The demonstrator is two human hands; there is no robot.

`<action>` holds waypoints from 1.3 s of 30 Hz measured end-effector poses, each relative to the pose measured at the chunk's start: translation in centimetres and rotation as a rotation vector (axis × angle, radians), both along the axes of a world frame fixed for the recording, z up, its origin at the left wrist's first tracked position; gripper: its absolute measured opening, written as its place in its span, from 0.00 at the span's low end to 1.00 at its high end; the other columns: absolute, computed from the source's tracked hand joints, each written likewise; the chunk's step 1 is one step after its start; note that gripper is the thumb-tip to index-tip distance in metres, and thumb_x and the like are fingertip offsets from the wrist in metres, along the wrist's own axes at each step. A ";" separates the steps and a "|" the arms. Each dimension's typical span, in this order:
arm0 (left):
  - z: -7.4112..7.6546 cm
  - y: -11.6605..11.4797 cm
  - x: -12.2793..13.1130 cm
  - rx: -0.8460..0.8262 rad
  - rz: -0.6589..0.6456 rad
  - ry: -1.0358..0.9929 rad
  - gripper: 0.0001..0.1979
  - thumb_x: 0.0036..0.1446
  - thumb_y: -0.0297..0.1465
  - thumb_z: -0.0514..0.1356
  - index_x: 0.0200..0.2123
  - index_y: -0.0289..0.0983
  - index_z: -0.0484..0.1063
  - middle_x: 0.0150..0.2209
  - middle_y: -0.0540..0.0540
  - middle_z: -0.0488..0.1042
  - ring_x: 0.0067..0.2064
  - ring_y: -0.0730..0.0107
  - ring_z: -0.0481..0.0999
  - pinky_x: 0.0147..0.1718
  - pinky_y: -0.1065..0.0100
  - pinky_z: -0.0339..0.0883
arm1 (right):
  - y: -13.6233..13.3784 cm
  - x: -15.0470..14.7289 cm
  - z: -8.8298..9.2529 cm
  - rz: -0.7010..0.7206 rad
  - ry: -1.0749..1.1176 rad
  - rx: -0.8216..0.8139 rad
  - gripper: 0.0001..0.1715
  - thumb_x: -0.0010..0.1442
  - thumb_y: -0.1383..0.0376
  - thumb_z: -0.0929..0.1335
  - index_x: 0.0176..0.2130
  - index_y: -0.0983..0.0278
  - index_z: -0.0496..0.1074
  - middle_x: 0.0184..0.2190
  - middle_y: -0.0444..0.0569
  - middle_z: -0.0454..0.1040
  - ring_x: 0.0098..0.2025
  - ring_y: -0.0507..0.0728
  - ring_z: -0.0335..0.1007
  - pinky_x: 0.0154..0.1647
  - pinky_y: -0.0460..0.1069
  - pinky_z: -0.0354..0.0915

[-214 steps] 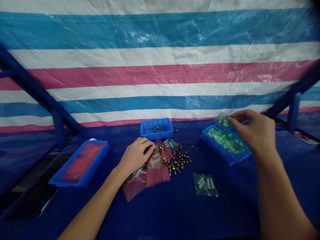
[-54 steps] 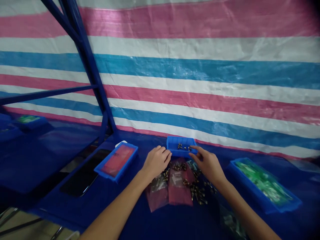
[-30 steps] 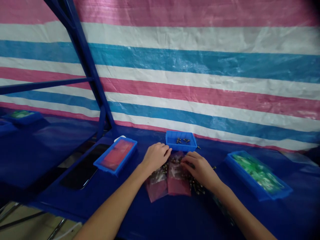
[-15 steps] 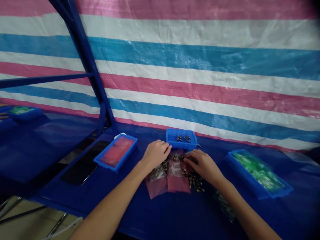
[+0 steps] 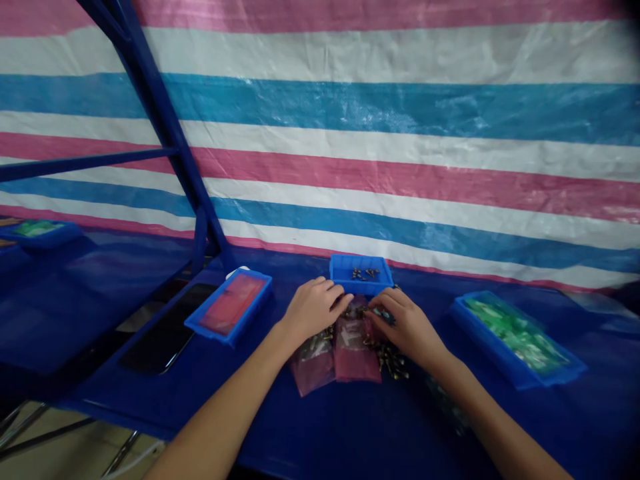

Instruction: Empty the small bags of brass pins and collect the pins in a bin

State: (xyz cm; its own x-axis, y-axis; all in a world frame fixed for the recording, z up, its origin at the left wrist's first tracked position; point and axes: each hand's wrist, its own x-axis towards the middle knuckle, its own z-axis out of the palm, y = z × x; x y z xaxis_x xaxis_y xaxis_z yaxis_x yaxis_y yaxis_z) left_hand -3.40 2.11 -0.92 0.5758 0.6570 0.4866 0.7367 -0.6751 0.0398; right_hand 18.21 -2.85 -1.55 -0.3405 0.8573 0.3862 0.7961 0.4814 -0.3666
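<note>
Right hand (image 5: 407, 330) has moved from small tray (image 5: 363, 288) to pink bags (image 5: 357, 365)

Head view: its fingers curl over the bags' far ends; whether they pinch anything, I can't tell. Left hand (image 5: 311, 310) reaches there too, fingers bent, grip unclear. Bags lie just before the tray, near the back edge of the desk (image 5: 300, 430), metal fittings (image 5: 393, 363) heaped beside them.

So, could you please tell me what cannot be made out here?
All in the head view:
What the right hand holds, if anything: its fingers hide it.
Exact count of the metal pieces: overlapping, blurred.
Dim shape by the right forearm: dark, blurred, partly covered by it.
Nearer far-left tray: cut off by the picture's edge.
</note>
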 end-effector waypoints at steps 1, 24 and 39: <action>0.2 -0.2 0.1 0.000 -0.036 -0.008 0.20 0.68 0.40 0.47 0.35 0.37 0.74 0.33 0.45 0.76 0.39 0.63 0.74 0.41 0.63 0.67 | -0.2 -0.1 0.1 0.036 0.007 -0.017 0.04 0.64 0.64 0.65 0.39 0.62 0.69 0.38 0.49 0.71 0.42 0.57 0.66 0.44 0.51 0.63; -0.6 0.6 -0.3 0.010 0.096 0.049 0.20 0.69 0.36 0.45 0.32 0.37 0.74 0.30 0.45 0.76 0.36 0.64 0.73 0.36 0.64 0.65 | 1.4 4.3 0.2 -0.138 0.032 -0.068 0.13 0.64 0.58 0.64 0.37 0.60 0.76 0.30 0.46 0.75 0.29 0.54 0.68 0.32 0.48 0.60; -0.5 0.3 0.0 -0.015 0.086 0.069 0.21 0.69 0.37 0.46 0.32 0.37 0.74 0.31 0.44 0.76 0.37 0.63 0.73 0.35 0.65 0.65 | 0.8 0.9 -1.2 -0.040 -0.170 -0.027 0.09 0.64 0.65 0.64 0.41 0.62 0.74 0.38 0.51 0.73 0.43 0.59 0.67 0.47 0.53 0.65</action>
